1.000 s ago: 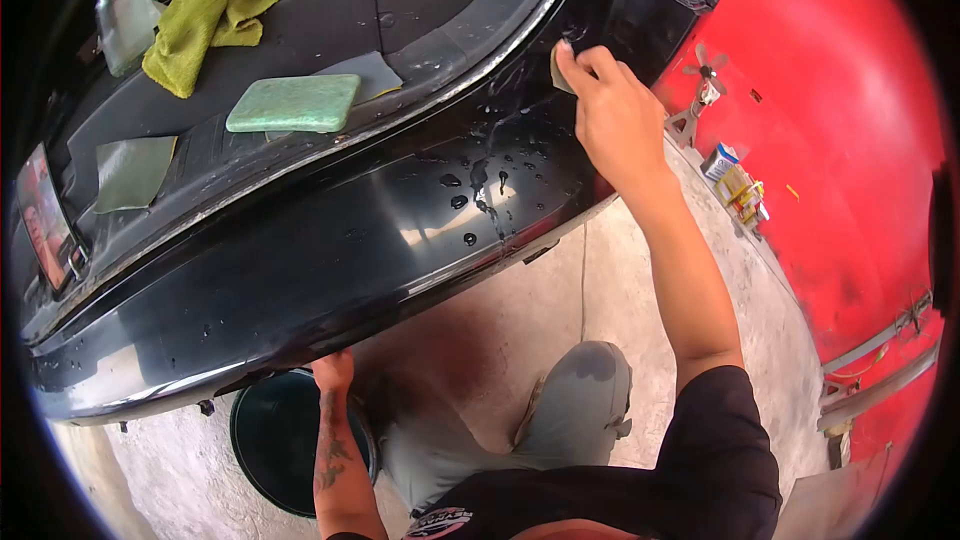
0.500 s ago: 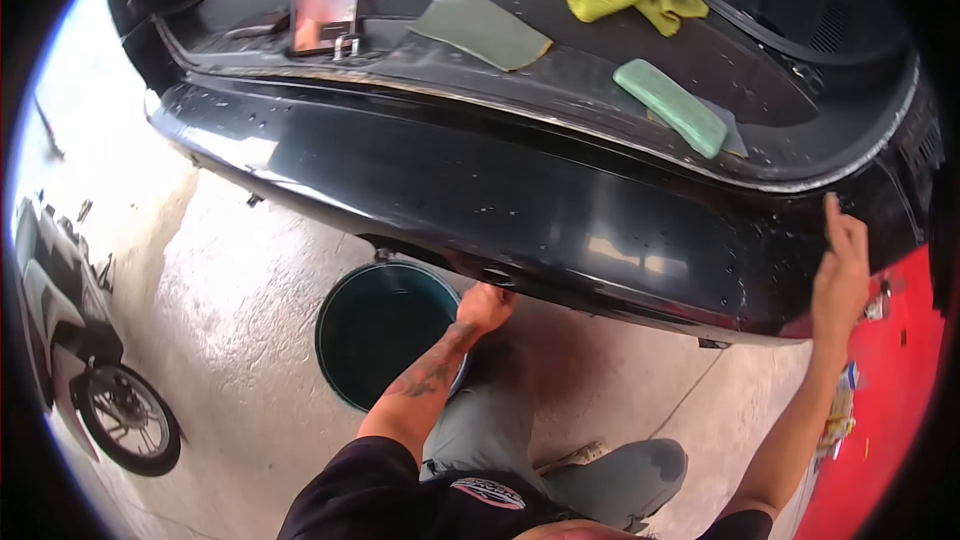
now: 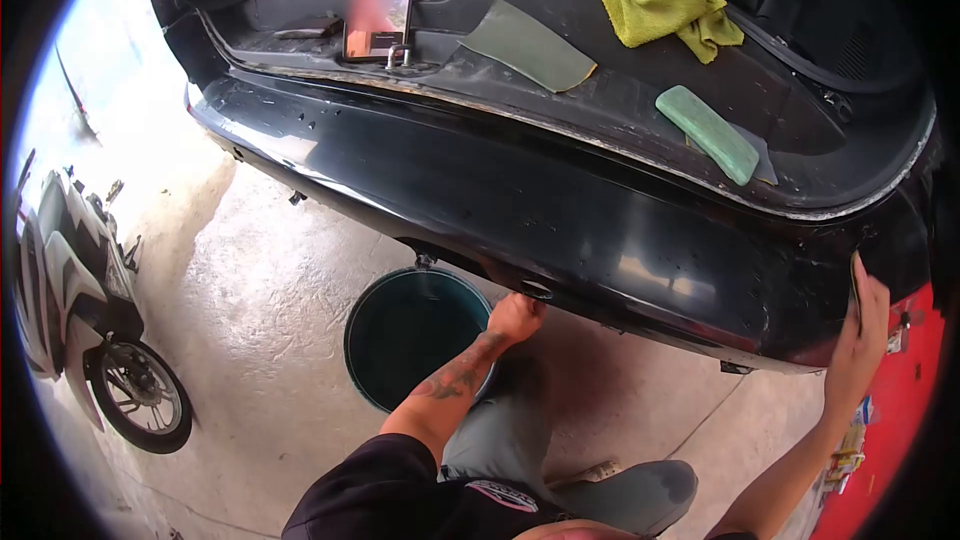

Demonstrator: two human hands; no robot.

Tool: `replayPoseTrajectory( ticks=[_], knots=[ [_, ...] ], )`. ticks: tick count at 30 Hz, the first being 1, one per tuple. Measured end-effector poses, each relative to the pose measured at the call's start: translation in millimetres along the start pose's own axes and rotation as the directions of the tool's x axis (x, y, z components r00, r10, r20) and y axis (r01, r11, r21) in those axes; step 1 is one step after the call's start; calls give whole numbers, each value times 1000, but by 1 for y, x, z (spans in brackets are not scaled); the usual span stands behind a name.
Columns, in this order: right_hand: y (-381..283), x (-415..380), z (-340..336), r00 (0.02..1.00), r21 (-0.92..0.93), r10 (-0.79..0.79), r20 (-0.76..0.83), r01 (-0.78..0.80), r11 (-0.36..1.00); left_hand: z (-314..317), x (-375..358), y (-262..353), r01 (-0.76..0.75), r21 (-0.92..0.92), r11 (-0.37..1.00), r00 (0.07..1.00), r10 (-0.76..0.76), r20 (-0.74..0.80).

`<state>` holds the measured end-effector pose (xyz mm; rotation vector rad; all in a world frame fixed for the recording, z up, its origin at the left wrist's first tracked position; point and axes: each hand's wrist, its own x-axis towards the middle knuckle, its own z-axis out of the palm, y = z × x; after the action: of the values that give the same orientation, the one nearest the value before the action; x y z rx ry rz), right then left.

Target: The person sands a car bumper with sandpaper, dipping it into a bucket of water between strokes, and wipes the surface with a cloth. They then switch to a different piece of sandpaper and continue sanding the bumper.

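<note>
A black car bumper (image 3: 480, 175) with water drops stretches across the middle. My left hand (image 3: 515, 318) is closed around its lower edge, beside a small oval opening; the fingertips are hidden underneath. At the bumper's right end, my right hand (image 3: 864, 330) presses a thin, dark piece of sandpaper (image 3: 855, 285) against the surface, fingers together. Above the bumper, on the black trunk sill, lie a grey-green sandpaper sheet (image 3: 528, 46) and a pale green sanding block (image 3: 708, 134) on another small sheet. A yellow-green cloth (image 3: 665, 2) lies crumpled behind them.
Below the bumper stands a dark green bucket (image 3: 352, 350) with water in it. A screen device (image 3: 382, 0) leans near the metal trunk latch (image 3: 397, 55). A motorcycle (image 3: 100, 330) is parked at left. Red floor (image 3: 890, 430) and small items lie at right.
My right hand has moved down along the bumper's right end, and the sandpaper's edge now shows. The view has shifted, while my left hand keeps its hold on the lower edge.
</note>
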<state>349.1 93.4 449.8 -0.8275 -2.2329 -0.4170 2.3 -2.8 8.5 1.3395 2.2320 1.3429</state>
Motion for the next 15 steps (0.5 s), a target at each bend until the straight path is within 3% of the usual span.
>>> replayPoseTrajectory(
  ticks=[1,3,5,7,9,11,15],
  knots=[
    [-1,-10,-4,998,47,-54,-39,56,997,-4,-1,5,13,-1,1000,1000,-13,6],
    [6,-62,0,982,323,182,-58,-154,934,-6,0,6,4,-14,1000,1000,-4,2],
    [2,-108,6,956,766,195,220,-293,572,1,0,-4,-38,-39,998,999,38,-12],
    [-21,-138,23,868,778,138,476,-489,394,3,0,-7,-41,-19,999,999,41,-14],
    [-43,-158,51,708,681,97,699,-702,209,7,-2,-12,-39,-3,999,999,39,-1],
    [-47,-190,93,576,560,100,811,-814,151,11,0,-19,-39,10,999,999,39,29],
    [-27,-237,158,554,430,186,812,-782,452,4,1,-6,-146,23,989,989,146,-22]
  ],
)
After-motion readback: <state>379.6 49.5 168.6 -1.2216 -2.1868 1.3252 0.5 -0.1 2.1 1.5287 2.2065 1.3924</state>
